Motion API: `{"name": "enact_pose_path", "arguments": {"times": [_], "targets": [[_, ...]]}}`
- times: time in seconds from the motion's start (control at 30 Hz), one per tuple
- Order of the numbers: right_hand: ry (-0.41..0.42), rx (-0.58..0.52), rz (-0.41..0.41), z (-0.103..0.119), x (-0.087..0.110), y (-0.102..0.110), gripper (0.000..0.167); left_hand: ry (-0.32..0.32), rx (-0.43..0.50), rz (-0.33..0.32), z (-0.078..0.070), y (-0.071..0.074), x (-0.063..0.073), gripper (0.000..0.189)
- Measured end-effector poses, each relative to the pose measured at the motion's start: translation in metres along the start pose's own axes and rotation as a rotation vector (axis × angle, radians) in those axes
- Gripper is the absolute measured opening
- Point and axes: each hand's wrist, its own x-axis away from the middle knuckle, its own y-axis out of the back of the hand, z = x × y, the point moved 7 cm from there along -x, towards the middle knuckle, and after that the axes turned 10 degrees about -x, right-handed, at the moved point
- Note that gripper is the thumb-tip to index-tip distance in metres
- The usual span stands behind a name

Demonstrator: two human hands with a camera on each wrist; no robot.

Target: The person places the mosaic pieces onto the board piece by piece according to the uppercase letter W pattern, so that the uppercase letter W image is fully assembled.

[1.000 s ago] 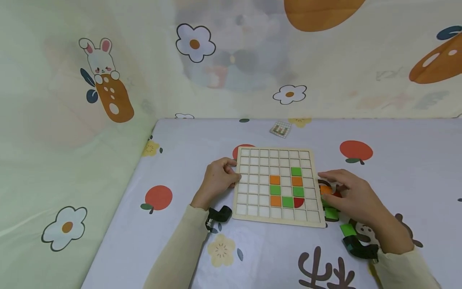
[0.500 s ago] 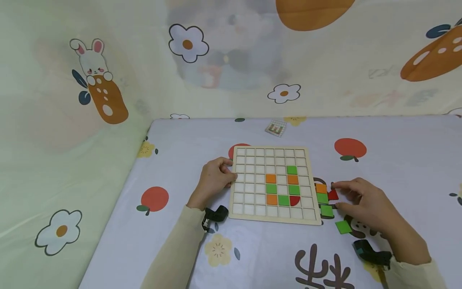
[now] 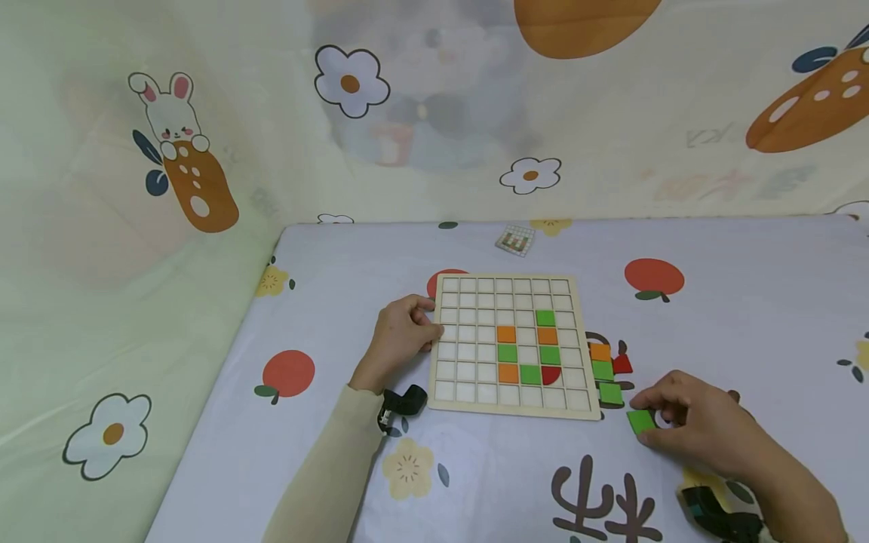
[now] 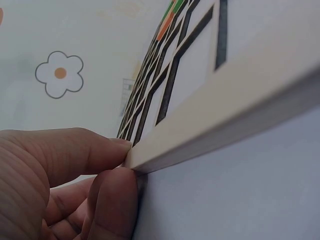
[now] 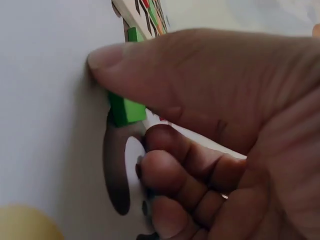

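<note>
A wooden grid board [image 3: 468, 409] lies on the table, with several orange and green square tiles and a red quarter-round tile [image 3: 551, 375] in its cells. My left hand [image 3: 400, 335] pinches the board's left edge; the left wrist view shows thumb and finger at its rim. Right of the board, my right hand [image 3: 702, 422] holds a loose green tile [image 3: 640, 421] between thumb and index finger at its edges. In the right wrist view the thumb covers part of the green tile [image 5: 131, 111], and the other fingers are curled.
Beside the board's right edge lie an orange tile [image 3: 600, 352], two green tiles [image 3: 602, 370] and a red piece [image 3: 621, 364]. A small pattern card [image 3: 516, 240] lies behind the board. A printed cloth wall [image 3: 434, 188] rises at the table's back edge.
My right hand has come away from the tiles beside the board, moved toward the front, and now takes the loose green tile. The left hand stays at the board edge; the view has shifted slightly.
</note>
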Motion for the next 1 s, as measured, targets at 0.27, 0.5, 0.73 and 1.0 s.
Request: {"name": "enact_pose_path", "arguments": {"times": [0.27,0.5,0.73,1.0], "targets": [[-0.034,0.068,-0.003,0.002,-0.001,-0.002,0.031,-0.006,0.004,0.009,-0.001,0.000,-0.001,0.033],[-0.002,-0.084,-0.047,0.007,0.000,-0.004,0.016,0.002,-0.012,0.003,0.002,0.000,-0.001,0.032],[-0.038,-0.381,-0.025,0.005,-0.005,-0.009,0.021,0.012,-0.018,-0.006,0.002,0.000,-0.002,0.034],[0.077,-0.352,-0.090,0.012,-0.006,-0.009,0.028,0.004,-0.011,0.001,0.002,-0.001,-0.003,0.032]]}}
